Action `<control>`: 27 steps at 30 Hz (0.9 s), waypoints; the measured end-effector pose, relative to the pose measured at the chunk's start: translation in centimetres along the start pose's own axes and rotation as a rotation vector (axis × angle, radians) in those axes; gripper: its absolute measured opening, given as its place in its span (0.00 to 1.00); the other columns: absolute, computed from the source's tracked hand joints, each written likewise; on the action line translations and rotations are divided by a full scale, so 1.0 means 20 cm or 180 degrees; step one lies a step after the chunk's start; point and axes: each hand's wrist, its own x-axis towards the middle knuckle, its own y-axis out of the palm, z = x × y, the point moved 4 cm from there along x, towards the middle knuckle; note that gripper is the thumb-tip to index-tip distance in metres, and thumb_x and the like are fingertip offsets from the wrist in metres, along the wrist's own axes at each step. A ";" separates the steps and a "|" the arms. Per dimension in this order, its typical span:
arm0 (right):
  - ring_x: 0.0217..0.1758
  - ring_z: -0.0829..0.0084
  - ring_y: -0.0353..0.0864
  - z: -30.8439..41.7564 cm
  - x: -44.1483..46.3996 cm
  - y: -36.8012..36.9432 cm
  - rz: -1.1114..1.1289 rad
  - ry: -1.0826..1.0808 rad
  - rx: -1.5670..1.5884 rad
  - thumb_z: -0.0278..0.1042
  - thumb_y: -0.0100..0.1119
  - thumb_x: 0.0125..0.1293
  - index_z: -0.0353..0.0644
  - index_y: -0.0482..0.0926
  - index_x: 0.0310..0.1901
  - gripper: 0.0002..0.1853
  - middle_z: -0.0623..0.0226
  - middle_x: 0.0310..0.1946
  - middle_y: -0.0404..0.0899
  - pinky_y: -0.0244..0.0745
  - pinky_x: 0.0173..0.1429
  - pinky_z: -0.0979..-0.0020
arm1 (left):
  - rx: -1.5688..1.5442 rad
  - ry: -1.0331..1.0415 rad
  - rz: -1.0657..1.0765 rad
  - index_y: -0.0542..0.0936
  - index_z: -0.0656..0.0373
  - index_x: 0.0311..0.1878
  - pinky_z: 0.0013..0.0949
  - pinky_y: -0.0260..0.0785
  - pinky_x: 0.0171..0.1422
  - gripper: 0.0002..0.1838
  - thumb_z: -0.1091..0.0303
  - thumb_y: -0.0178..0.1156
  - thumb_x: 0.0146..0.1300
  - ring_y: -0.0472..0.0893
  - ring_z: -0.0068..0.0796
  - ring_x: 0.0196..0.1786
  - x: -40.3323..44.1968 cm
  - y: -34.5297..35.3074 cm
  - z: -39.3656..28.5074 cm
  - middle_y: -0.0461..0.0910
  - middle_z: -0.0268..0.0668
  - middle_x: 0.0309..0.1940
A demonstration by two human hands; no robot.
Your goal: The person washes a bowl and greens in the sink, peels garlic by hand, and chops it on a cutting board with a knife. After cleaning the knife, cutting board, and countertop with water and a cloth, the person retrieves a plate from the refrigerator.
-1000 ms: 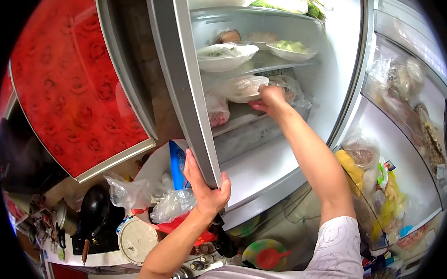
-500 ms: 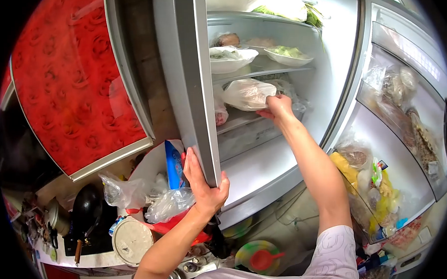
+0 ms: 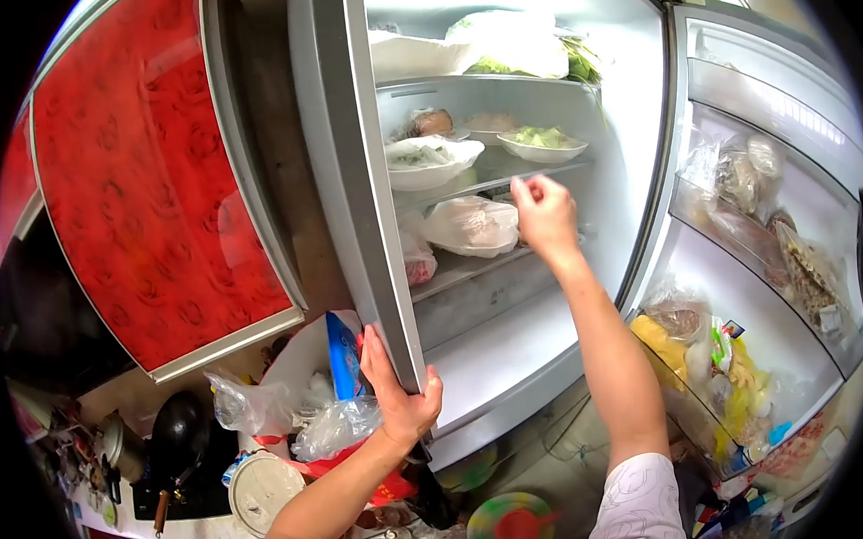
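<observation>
My left hand [image 3: 398, 399] grips the lower edge of the grey refrigerator door [image 3: 338, 168], fingers on the outer face and thumb round the edge. My right hand [image 3: 547, 218] is inside the refrigerator, in front of the middle shelf, fingers curled with nothing visible in them. Just left of it, a pale food-filled plastic bag [image 3: 473, 226] lies on the lower shelf, beside another bag with reddish contents [image 3: 418, 259]. On the shelf above stand a white bowl of greens [image 3: 434, 165] and a dish of pale green vegetables [image 3: 543, 144].
The right-hand door [image 3: 654, 233] stands open, its racks filled with bagged food [image 3: 747, 178]. Leafy greens [image 3: 581, 63] lie on the top shelf. At lower left are a black wok [image 3: 179, 428], a round lidded tub [image 3: 265, 492] and plastic bags [image 3: 337, 430]. A red dipper [image 3: 518, 528] rests below.
My right hand has let go of the pale plastic bag and risen slightly; the bag stays on the lower shelf. My left hand keeps its hold on the door. The view has shifted a little.
</observation>
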 end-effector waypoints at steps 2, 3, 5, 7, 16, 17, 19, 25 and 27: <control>0.24 0.65 0.81 0.11 0.10 0.05 0.0482 0.0980 0.1329 0.42 0.57 0.61 0.32 0.77 0.31 0.17 0.57 0.26 0.80 0.78 0.27 0.67 | 0.0001 0.0031 0.0014 0.46 0.68 0.70 0.54 0.46 0.71 0.50 0.74 0.62 0.43 0.54 0.61 0.68 0.00 0.00 0.00 0.51 0.61 0.68; 0.24 0.67 0.81 0.13 0.16 0.11 0.0744 0.1288 0.1433 0.41 0.56 0.61 0.31 0.76 0.32 0.16 0.58 0.26 0.79 0.78 0.25 0.69 | -0.0012 0.0029 0.0004 0.46 0.68 0.70 0.54 0.46 0.71 0.51 0.74 0.62 0.43 0.54 0.61 0.68 0.00 0.00 0.00 0.51 0.61 0.68; 0.24 0.68 0.80 0.13 0.27 0.22 0.1465 0.1711 0.1608 0.35 0.54 0.62 0.29 0.73 0.38 0.14 0.55 0.29 0.78 0.77 0.23 0.74 | -0.0021 0.0033 0.0032 0.45 0.67 0.71 0.50 0.45 0.71 0.50 0.75 0.61 0.44 0.54 0.58 0.69 0.00 -0.01 -0.01 0.50 0.58 0.69; 0.24 0.68 0.80 0.12 0.37 0.29 0.1759 0.1746 0.1502 0.32 0.53 0.61 0.28 0.72 0.40 0.13 0.55 0.30 0.78 0.78 0.23 0.75 | -0.0053 0.0040 0.0048 0.45 0.66 0.71 0.47 0.45 0.72 0.50 0.75 0.61 0.44 0.54 0.55 0.70 0.01 -0.01 -0.02 0.49 0.57 0.70; 0.32 0.57 0.84 0.19 0.33 0.32 0.1538 0.1955 0.1672 0.23 0.43 0.62 0.25 0.70 0.40 0.10 0.50 0.33 0.76 0.82 0.26 0.73 | 0.0044 0.0053 0.0036 0.46 0.67 0.71 0.48 0.46 0.71 0.50 0.75 0.62 0.43 0.54 0.56 0.69 0.01 -0.02 -0.02 0.50 0.57 0.70; 0.31 0.58 0.84 0.20 0.32 0.29 0.1497 0.1957 0.1670 0.23 0.44 0.61 0.26 0.71 0.41 0.10 0.50 0.33 0.76 0.83 0.27 0.72 | 0.0034 0.0043 0.0041 0.46 0.67 0.71 0.48 0.46 0.71 0.51 0.75 0.62 0.43 0.54 0.56 0.69 0.01 -0.03 -0.02 0.50 0.57 0.70; 0.30 0.59 0.83 0.21 0.30 0.24 0.1461 0.1977 0.1657 0.23 0.45 0.61 0.26 0.71 0.41 0.10 0.51 0.33 0.76 0.84 0.28 0.71 | 0.0015 -0.0002 0.0070 0.46 0.67 0.71 0.47 0.46 0.72 0.51 0.75 0.62 0.43 0.55 0.55 0.69 0.01 -0.03 -0.03 0.50 0.57 0.70; 0.34 0.63 0.80 0.25 0.23 -0.07 0.1150 0.1551 0.1667 0.23 0.51 0.59 0.26 0.73 0.40 0.10 0.54 0.35 0.76 0.83 0.36 0.67 | -0.0312 -0.0414 0.0403 0.46 0.68 0.71 0.43 0.47 0.73 0.48 0.77 0.61 0.46 0.56 0.46 0.71 0.03 -0.22 -0.23 0.50 0.54 0.70; 0.36 0.62 0.81 0.20 0.18 -0.21 0.1140 0.1544 0.1767 0.25 0.51 0.59 0.27 0.73 0.41 0.11 0.55 0.37 0.78 0.80 0.40 0.65 | -0.1349 -0.0315 0.0309 0.50 0.69 0.70 0.41 0.49 0.73 0.43 0.80 0.58 0.50 0.58 0.41 0.71 -0.04 -0.27 -0.31 0.55 0.51 0.69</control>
